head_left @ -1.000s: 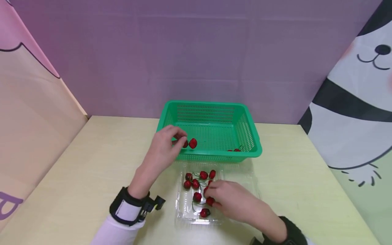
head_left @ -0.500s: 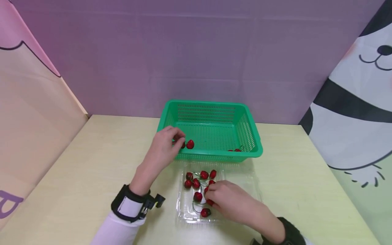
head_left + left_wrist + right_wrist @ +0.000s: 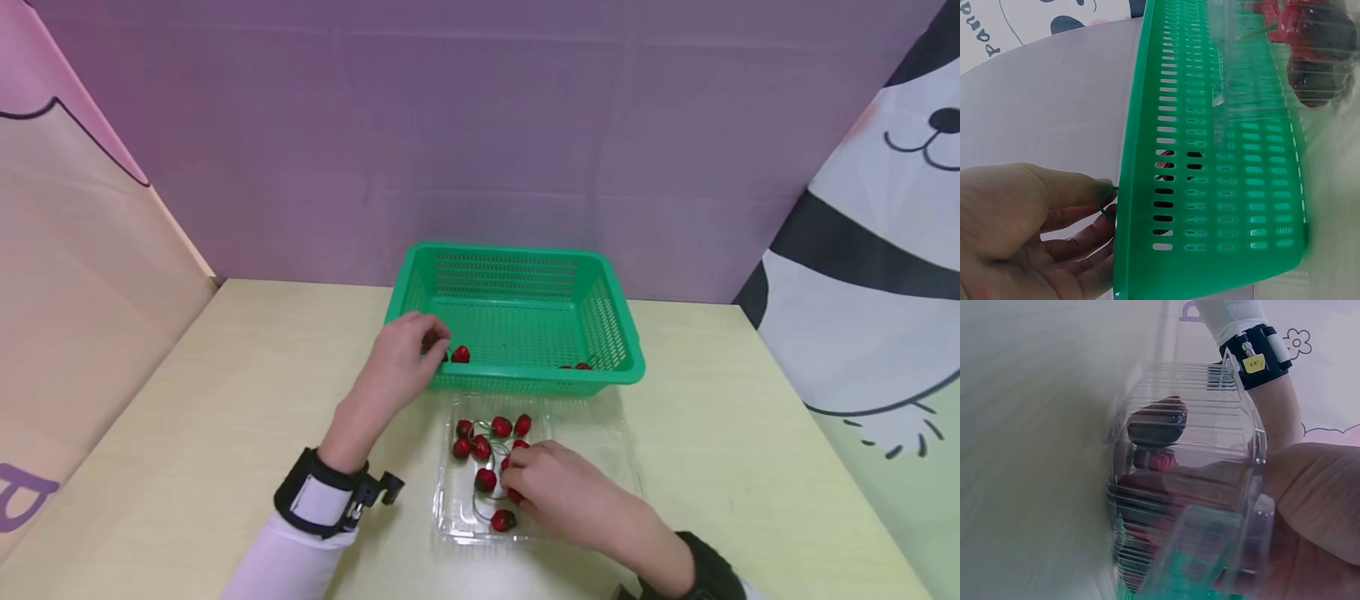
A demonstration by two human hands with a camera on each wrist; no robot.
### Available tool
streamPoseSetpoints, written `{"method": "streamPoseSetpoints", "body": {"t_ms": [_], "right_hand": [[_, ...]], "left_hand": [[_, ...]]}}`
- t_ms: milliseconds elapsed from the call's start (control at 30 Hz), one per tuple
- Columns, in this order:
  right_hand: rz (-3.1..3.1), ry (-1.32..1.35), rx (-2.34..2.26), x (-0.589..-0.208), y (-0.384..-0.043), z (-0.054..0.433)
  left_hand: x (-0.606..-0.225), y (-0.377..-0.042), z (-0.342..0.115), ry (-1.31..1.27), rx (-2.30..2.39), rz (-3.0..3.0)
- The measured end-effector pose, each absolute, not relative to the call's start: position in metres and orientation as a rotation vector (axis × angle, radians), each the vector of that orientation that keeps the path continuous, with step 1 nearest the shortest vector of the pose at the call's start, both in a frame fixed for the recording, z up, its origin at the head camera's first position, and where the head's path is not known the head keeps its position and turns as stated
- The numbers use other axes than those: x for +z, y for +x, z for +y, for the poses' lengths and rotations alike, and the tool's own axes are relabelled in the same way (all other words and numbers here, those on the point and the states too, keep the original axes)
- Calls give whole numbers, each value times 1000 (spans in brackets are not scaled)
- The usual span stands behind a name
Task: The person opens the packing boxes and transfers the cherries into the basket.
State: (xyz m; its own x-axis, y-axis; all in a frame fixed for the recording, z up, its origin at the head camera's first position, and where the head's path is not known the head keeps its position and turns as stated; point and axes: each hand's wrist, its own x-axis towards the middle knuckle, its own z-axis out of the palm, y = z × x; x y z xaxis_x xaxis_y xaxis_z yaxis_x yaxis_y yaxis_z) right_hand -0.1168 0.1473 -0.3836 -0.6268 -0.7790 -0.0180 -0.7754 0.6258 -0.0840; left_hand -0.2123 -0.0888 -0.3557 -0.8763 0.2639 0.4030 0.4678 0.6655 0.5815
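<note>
My left hand (image 3: 401, 354) reaches over the near left rim of the green basket (image 3: 517, 379). Its thumb and finger pinch the thin green stems (image 3: 1107, 211) of a pair of cherries; one red cherry (image 3: 461, 354) hangs low inside the basket, the other is mostly behind the fingers. My right hand (image 3: 558, 492) is down in a clear plastic box (image 3: 450, 517) in front of the basket. Its curled fingers hold a cherry (image 3: 515, 497) that they partly cover. Several more cherries (image 3: 481, 447) with green stems lie around them in the box.
At the basket's near right corner, more cherries (image 3: 582, 367) show just above the rim. The box's clear lid (image 3: 592, 425) lies open to its right on the pale wooden table (image 3: 285, 375). A purple cloth backdrop (image 3: 495, 125) rises behind the basket.
My left hand has shifted slightly left and down, and the cherries it holds have moved left and lower into the basket. The right hand has stayed almost in place at the box.
</note>
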Motion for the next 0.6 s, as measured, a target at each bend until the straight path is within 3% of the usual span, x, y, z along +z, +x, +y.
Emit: {"method": "streamPoseSetpoints", "body": {"t_ms": [600], "right_hand": [[2806, -1362, -51, -390, -117, 145]], "left_hand": [[-358, -216, -92, -610, -976, -2672]]}}
